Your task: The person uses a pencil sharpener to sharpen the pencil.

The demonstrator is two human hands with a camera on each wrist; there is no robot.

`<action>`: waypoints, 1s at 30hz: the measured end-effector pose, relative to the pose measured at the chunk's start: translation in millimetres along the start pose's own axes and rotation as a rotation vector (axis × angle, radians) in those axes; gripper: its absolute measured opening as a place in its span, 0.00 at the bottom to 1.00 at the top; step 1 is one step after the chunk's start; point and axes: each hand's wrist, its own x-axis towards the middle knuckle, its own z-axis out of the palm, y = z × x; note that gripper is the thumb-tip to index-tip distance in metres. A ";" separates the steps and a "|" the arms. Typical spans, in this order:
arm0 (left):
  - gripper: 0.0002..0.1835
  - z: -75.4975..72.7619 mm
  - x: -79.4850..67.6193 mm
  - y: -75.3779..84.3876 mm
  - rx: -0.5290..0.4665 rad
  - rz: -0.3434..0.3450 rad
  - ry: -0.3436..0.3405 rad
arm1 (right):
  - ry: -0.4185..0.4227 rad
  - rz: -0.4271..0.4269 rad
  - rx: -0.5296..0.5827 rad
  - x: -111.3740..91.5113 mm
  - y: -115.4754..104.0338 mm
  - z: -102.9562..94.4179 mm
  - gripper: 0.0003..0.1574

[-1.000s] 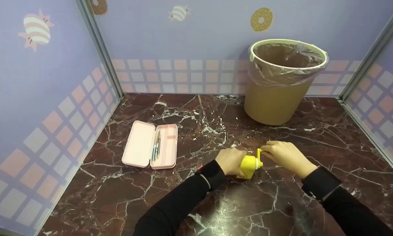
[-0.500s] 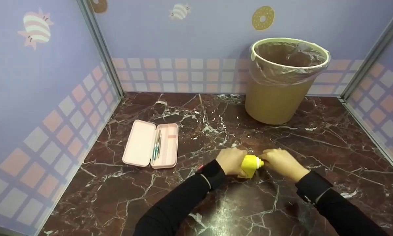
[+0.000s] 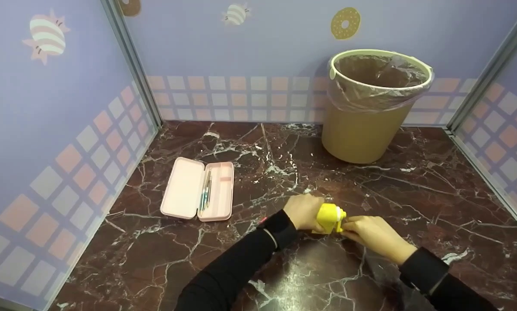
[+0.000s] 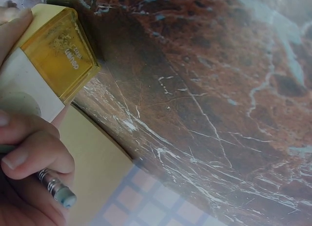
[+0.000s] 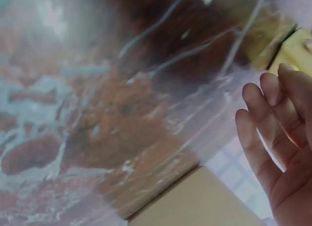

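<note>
My left hand (image 3: 302, 211) grips a yellow pencil sharpener (image 3: 326, 217) of the crank kind, lying on its side low over the table. In the left wrist view its see-through yellow drawer (image 4: 63, 50) has shavings inside. The same hand's fingers curl round a pencil (image 4: 56, 187), whose metal band and eraser end stick out; its other end is hidden. My right hand (image 3: 373, 233) pinches the yellow crank handle (image 3: 339, 227), which points down towards me. In the right wrist view the thumb and fingertips meet by the yellow sharpener, with the other fingers loosely extended.
A pink pencil case (image 3: 181, 188) lies unfolded to the left, with several slim pencils (image 3: 206, 194) inside. A tan waste bin (image 3: 357, 134) with a clear liner stands at the back right. White specks dot the marbled table (image 3: 241, 259); patterned walls (image 3: 241, 52) enclose it.
My right hand has swung the crank round, from pointing up, through a spot hidden behind the fingers, to pointing down. The left hand and sharpener have stayed put.
</note>
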 end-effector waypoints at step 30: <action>0.31 -3.1 0.6 1.4 0.001 -0.001 -0.023 | 0.074 0.038 -0.109 33.6 14.7 -56.2 0.05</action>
